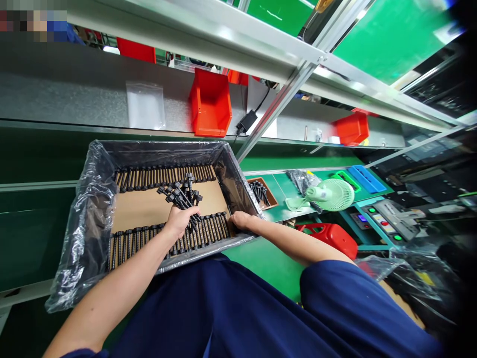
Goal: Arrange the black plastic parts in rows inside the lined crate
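My left hand (pixel 181 220) is closed round a bunch of black bolt-like parts (pixel 181 194), thin ribbed rods with wider heads that fan out above the fingers. It is over the middle of a box (pixel 100 194) lined with dark plastic film. Inside lies a brown cardboard sheet (pixel 137 211), with one row of similar parts (pixel 164 175) along the far side and another row (pixel 128 243) along the near side. At the right end of the near row, my right hand (pixel 240 220) has its fingers curled in; what they grip, if anything, is hidden.
Right of the box stands a small brown tray (pixel 274 199) of similar parts. Beyond it are a pale green fan (pixel 330 195) and a red container (pixel 333 239). A red bin (pixel 212 104) and a clear bag (pixel 145 105) sit on the shelf behind; a metal post (pixel 276 109) rises there.
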Action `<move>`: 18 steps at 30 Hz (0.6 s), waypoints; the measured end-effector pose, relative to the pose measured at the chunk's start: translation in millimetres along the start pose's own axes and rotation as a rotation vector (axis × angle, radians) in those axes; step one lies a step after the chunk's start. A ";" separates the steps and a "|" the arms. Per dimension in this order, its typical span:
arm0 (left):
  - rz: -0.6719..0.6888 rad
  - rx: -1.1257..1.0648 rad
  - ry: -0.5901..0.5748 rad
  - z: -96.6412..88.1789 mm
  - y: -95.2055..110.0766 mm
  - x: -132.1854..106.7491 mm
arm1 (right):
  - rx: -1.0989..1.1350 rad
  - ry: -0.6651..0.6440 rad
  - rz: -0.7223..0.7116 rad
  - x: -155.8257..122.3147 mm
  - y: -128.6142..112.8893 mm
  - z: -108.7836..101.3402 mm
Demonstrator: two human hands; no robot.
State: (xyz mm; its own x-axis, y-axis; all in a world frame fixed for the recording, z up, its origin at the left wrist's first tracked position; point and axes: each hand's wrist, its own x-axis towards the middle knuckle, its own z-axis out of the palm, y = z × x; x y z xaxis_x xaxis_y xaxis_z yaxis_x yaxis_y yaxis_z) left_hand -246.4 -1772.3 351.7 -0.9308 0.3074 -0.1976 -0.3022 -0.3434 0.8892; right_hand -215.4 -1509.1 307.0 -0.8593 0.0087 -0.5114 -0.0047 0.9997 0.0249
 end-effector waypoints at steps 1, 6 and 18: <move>0.003 0.010 -0.006 -0.1 -0.3 -0.1 | 0.006 -0.023 -0.011 0.5 -0.7 1.9; -0.016 0.061 0.010 1.4 1.7 -2.6 | 0.036 -0.112 -0.061 3.1 -3.0 8.0; -0.033 0.074 -0.012 -0.1 1.0 -1.0 | 0.009 -0.204 -0.089 -2.2 -7.9 -0.9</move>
State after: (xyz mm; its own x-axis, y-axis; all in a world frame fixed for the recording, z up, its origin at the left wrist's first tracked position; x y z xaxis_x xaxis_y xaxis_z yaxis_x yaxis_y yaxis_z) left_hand -245.8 -1773.0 352.7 -0.9178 0.3285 -0.2228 -0.3163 -0.2663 0.9105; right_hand -214.0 -1517.1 308.7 -0.7346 -0.0757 -0.6742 -0.0706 0.9969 -0.0350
